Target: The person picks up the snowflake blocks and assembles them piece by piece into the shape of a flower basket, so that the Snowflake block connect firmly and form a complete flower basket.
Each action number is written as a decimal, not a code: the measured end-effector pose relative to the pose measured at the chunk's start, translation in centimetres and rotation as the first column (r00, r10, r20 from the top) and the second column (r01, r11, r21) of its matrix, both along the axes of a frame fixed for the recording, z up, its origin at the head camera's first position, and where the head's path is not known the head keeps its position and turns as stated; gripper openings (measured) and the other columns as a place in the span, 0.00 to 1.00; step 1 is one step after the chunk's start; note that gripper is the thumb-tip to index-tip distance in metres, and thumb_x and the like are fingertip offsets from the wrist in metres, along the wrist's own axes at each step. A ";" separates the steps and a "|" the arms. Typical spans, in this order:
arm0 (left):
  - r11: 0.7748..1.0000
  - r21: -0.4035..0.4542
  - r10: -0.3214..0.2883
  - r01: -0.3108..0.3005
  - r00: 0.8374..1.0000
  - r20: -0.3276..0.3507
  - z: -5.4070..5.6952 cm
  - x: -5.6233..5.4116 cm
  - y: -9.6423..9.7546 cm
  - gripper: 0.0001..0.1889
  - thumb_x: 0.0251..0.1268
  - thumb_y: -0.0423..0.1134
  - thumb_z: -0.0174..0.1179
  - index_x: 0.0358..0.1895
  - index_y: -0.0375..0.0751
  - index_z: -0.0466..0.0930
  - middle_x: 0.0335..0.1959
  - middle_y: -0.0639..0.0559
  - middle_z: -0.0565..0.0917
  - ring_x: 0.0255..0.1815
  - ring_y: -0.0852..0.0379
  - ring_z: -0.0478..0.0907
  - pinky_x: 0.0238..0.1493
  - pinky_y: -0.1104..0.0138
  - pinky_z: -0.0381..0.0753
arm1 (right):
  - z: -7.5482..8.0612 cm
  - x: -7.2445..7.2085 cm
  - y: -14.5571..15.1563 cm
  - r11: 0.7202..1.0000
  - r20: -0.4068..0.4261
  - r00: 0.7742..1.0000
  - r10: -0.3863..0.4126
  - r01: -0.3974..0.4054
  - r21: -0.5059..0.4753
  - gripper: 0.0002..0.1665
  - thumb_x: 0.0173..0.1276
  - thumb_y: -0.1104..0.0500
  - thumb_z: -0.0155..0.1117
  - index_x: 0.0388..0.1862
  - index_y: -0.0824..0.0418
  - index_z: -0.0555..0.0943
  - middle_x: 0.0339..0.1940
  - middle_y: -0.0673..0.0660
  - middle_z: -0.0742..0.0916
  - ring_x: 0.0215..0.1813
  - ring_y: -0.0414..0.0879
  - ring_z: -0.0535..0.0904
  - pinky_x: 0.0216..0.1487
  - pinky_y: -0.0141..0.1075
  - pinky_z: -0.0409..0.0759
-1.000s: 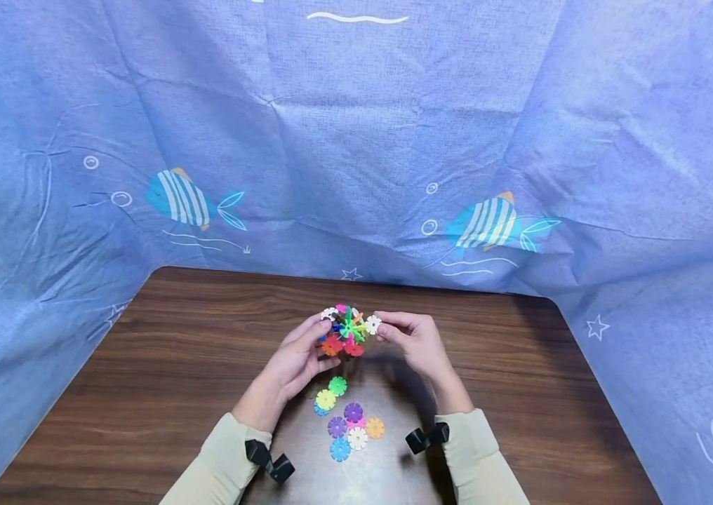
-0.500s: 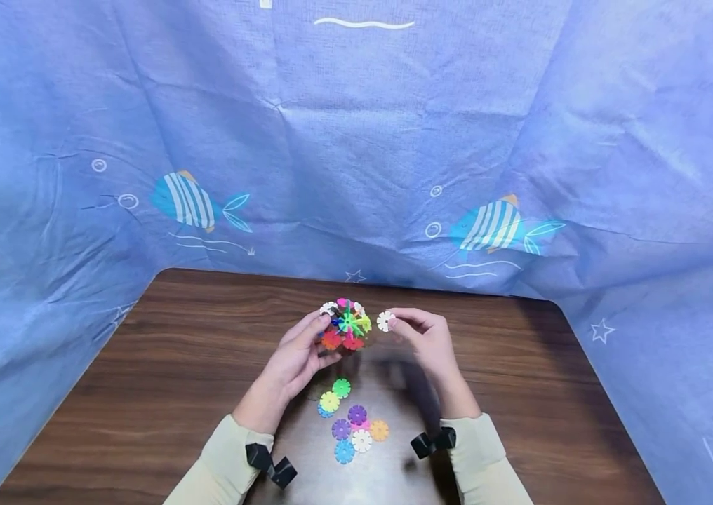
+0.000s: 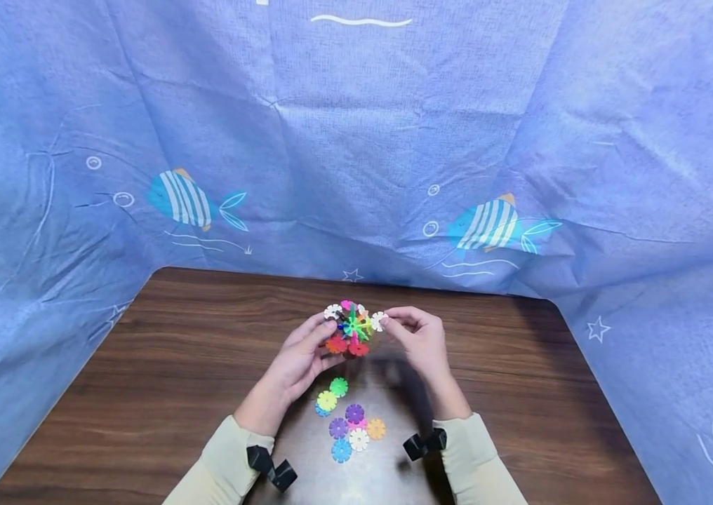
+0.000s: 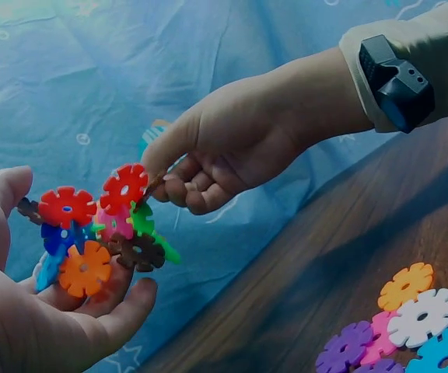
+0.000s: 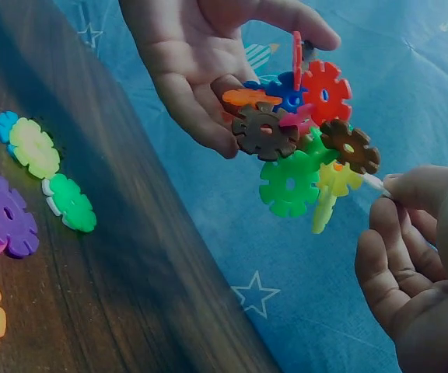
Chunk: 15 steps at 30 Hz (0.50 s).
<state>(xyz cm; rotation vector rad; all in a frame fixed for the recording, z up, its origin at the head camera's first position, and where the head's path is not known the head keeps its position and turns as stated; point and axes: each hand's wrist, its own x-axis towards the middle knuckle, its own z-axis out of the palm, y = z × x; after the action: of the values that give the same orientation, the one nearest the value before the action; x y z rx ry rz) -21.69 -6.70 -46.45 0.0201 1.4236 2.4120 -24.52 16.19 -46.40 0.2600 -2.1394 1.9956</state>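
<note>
Above the table, my left hand (image 3: 296,359) holds a cluster of interlocked notched plastic discs (image 3: 354,325) from its left side. Red discs (image 4: 67,207), an orange disc (image 4: 85,269) and brown discs (image 5: 266,130) stick out of the cluster, along with green and yellow ones. Thumb and fingers of my right hand (image 3: 421,344) pinch a white disc (image 3: 378,322) at the cluster's right side. Seen from the right wrist, this white disc (image 5: 375,183) shows only as a thin edge beside a yellow disc (image 5: 338,179).
Loose discs lie on the brown wooden table (image 3: 205,393) below the hands: a green one (image 3: 339,386), a yellow one (image 3: 327,400), an orange one (image 3: 376,428), a white one (image 3: 359,440) and several others, some overlapping. A blue fish-patterned cloth (image 3: 356,154) hangs behind the table.
The white disc in my right hand moved right, apart from the cluster, half a second ago and is now back against its right side. The left hand keeps its hold.
</note>
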 end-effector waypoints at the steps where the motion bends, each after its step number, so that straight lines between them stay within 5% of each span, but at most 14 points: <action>1: 1.000 -0.004 -0.005 0.005 1.000 -0.004 0.0 0.0 0.0 0.24 0.80 0.41 0.54 0.72 0.38 0.64 0.46 0.54 0.86 0.49 0.55 0.85 0.68 0.45 0.76 | -0.1 0.0 0.0 1.000 0.002 1.000 0.001 -0.001 0.000 0.08 0.62 0.70 0.74 0.40 0.73 0.87 0.25 0.56 0.89 0.24 0.41 0.83 0.28 0.35 0.86; 15: 0.995 -0.100 -0.022 0.019 0.999 -0.030 -0.5 0.1 0.5 0.27 0.79 0.44 0.57 0.73 0.35 0.65 0.49 0.50 0.88 0.50 0.56 0.86 0.64 0.44 0.79 | -0.5 -0.1 0.1 0.999 0.052 0.998 0.041 -0.042 0.017 0.08 0.62 0.69 0.75 0.38 0.73 0.87 0.28 0.63 0.90 0.26 0.40 0.86 0.31 0.35 0.88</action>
<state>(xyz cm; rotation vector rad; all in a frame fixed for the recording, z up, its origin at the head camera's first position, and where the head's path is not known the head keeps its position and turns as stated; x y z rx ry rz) -21.62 -6.17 -46.95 0.0478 1.5479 2.3316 -24.57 16.27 -46.94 0.2602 -2.2020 2.0279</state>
